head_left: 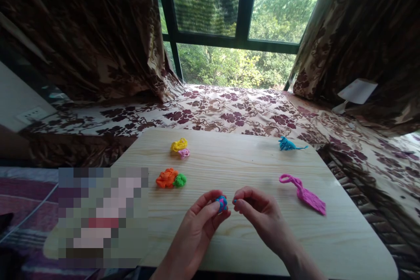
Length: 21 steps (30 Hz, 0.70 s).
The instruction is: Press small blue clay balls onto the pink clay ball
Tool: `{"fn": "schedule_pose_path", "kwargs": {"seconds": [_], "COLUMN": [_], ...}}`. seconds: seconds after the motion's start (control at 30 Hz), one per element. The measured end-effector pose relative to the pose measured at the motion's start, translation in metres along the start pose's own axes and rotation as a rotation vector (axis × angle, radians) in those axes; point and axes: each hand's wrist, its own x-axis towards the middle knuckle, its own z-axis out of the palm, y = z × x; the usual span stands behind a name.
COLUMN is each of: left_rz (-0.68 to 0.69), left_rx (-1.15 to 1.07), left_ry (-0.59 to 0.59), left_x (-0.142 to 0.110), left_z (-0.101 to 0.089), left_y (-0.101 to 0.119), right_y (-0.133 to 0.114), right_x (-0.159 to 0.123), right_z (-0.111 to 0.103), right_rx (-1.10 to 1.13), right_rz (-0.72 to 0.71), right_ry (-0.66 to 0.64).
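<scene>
Left hand [200,223] fingertip grip on clay ball [222,203]

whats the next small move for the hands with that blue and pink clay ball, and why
Probably bring the right hand in to press its blue bit onto the blue and pink clay ball. The left hand pinches that ball above the wooden table, and the right fingertips sit just beside it, a narrow gap apart.
</scene>
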Motion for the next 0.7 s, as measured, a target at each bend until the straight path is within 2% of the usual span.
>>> {"fn": "schedule_pose_path", "kwargs": {"seconds": [0.1,0.27,0.43,0.7], "left_rz": [0.051,0.08,0.158,0.21], "left_rx": [0.004,0.099,0.213,0.248], "left_ry": [-0.042,-0.033,0.059,0.1], "left_x": [-0.006,-0.013,-0.018,-0.02], "left_z": [0.006,0.013,0.021,0.024], "left_y": [0.003,0.006,0.007,0.008], "right_y": [-0.006,-0.017,-0.021,-0.023], "right_x": [-0.003,-0.006,-0.007,-0.008], "right_z": [0.003,0.007,0.012,0.015], "right_rx": [-0.111,-0.266,-0.358,-0.423], "right_rz": [-0.079,-0.237,-0.365,-0.416], "right_ry": [0.007,0.03,0.046,0.005]}}
